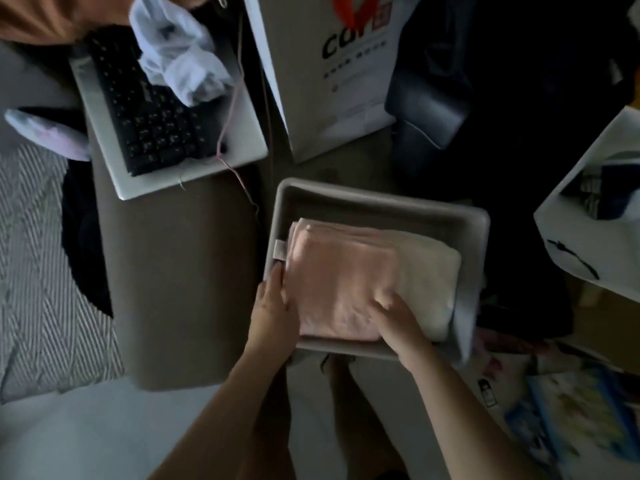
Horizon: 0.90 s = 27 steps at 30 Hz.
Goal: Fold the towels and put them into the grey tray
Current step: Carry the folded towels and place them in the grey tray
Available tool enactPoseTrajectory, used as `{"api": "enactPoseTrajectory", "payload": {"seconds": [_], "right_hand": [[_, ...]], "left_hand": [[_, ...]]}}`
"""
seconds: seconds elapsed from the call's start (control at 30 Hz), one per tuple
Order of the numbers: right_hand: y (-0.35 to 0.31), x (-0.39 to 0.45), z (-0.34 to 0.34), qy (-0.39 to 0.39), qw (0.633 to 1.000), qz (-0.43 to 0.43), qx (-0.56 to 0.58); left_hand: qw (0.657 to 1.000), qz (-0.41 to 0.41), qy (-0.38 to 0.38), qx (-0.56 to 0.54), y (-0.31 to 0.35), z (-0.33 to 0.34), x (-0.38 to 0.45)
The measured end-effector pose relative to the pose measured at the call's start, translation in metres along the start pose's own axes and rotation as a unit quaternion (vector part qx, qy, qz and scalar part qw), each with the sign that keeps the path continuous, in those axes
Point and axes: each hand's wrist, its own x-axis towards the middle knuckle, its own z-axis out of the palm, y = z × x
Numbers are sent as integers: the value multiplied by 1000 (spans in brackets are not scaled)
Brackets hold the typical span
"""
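A folded pink towel (339, 271) lies in the grey tray (381, 199) on top of a folded cream towel (433, 271), which shows at the tray's right side. My left hand (273, 303) rests against the pink towel's left edge, its straight fingers slipped between towel and tray wall. My right hand (394, 317) lies flat on the towel's near right corner and presses it down. A small white label (280, 250) sticks out at the towel's left side.
A crumpled white cloth (180, 53) lies on a black keyboard (145, 109) atop a white laptop at the upper left. A white paper bag (329, 64) stands behind the tray. Dark clothing fills the upper right. Another white bag (588, 216) is at the right.
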Motion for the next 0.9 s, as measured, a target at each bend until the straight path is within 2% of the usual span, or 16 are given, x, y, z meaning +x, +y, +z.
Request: {"api": "enactPoseTrajectory", "payload": {"seconds": [0.07, 0.2, 0.3, 0.37, 0.43, 0.53, 0.6, 0.7, 0.77, 0.83, 0.9], "right_hand": [[-4, 9, 4, 20, 998, -10, -52], [-13, 12, 14, 44, 996, -22, -73], [-14, 14, 17, -1, 994, -51, -97], [-13, 17, 12, -34, 993, -52, -99], [-11, 19, 6, -22, 994, -46, -99], [-6, 19, 0, 99, 987, -96, -87], [-11, 19, 1, 148, 971, -172, -71], [-26, 26, 5, 162, 946, -268, -86], [-37, 37, 3, 164, 930, -284, -165], [-47, 48, -4, 169, 915, -281, -236], [-54, 52, -12, 168, 902, -327, -226]], "left_hand": [[998, -6, 8, 60, -1, 15, -1], [990, 2, -2, 140, 4, 28, -1], [976, -33, -7, 216, 7, 23, 8], [973, -39, 0, 226, 7, 18, 7], [966, -28, 23, 257, 9, 18, 2], [950, 64, 81, 295, 14, 30, -4], [943, 143, 59, 294, 16, 41, 1], [917, 203, -27, 343, 11, 53, 20], [897, 214, -59, 381, 7, 53, 32], [878, 241, -66, 407, 5, 46, 39], [878, 264, -38, 397, 6, 37, 41]]}}
